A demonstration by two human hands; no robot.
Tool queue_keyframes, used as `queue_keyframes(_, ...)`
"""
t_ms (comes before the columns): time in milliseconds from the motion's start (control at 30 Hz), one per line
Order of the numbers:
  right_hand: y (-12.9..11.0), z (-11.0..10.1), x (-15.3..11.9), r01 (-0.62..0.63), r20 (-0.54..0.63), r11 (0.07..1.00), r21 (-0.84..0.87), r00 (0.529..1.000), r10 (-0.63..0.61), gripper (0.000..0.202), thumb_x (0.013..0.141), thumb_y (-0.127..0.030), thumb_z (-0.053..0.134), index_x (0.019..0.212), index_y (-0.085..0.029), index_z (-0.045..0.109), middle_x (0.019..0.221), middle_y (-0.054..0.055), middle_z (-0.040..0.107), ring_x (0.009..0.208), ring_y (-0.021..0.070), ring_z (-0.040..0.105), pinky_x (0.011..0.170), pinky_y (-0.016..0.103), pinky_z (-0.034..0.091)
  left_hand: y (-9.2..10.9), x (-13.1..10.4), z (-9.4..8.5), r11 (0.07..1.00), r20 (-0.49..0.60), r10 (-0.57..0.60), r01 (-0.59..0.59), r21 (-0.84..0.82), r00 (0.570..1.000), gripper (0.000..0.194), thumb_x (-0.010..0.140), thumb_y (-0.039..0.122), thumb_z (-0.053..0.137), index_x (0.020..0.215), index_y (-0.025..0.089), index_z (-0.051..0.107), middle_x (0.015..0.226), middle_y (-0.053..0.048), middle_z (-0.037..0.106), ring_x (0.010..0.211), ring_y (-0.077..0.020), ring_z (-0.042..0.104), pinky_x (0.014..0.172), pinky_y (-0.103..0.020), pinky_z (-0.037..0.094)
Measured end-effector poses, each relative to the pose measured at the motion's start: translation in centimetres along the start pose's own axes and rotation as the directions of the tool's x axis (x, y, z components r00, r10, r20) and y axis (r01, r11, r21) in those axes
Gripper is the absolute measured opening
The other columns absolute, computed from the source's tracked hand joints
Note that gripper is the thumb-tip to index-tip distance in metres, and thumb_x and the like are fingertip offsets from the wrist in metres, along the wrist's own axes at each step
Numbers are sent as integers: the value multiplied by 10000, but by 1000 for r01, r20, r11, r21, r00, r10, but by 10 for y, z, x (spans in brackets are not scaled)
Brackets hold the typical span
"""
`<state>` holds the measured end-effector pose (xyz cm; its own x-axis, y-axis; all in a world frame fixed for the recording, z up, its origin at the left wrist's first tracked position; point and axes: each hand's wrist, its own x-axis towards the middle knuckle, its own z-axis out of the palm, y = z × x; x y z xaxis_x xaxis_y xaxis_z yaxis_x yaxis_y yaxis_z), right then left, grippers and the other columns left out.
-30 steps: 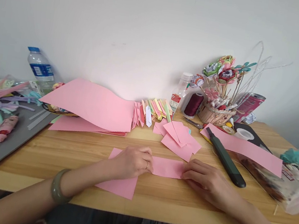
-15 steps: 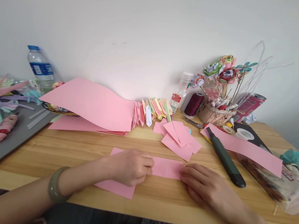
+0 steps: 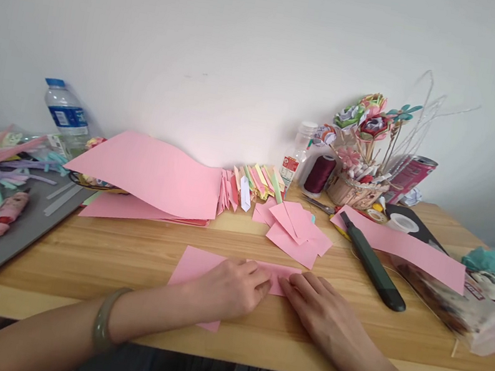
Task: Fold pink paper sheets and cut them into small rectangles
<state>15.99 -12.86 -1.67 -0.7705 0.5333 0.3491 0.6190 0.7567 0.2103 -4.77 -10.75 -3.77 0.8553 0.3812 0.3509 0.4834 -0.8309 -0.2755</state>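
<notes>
Going left to right: you had a square of pink paper (image 3: 193, 264) lying on the table (image 3: 122, 253), partly under your left wrist and forearm, so the trick there was to keep that arm light and not drag the sheet. Your left hand (image 3: 230, 289) was down on the small pink strip (image 3: 278, 272), and it looked to me like you were smoothing or creasing it. For that, I'd say the left fingers did best as an anchor, with the long edges lined up first and firm, even pressure from your right hand (image 3: 325, 312), since a skewed edge would've spoiled the line.

As for where the strip sat: flat on the table, between your two hands and partly under both. Your left fingers were bent and bunched over its left part; couldn't tell if they pinched it or just pressed. A narrow bit showed bare in the middle. Your right fingers lay close together, tips touching its right part, thumb hidden, so no telling on a grip there either.
</notes>
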Motion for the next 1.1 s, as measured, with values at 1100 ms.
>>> queue_keyframes(1100,3,9,-8,20,5,974,-225,1000,-19,338,837,-68,378,1096,-52,595,1124,137,626,1019,235,585,826,361,499,-9,-12,3,993,108,-80,89,-81,991,214,874,182,505,1067,163,594,1184,-159,576,1103,-219,553,887,-313,471)
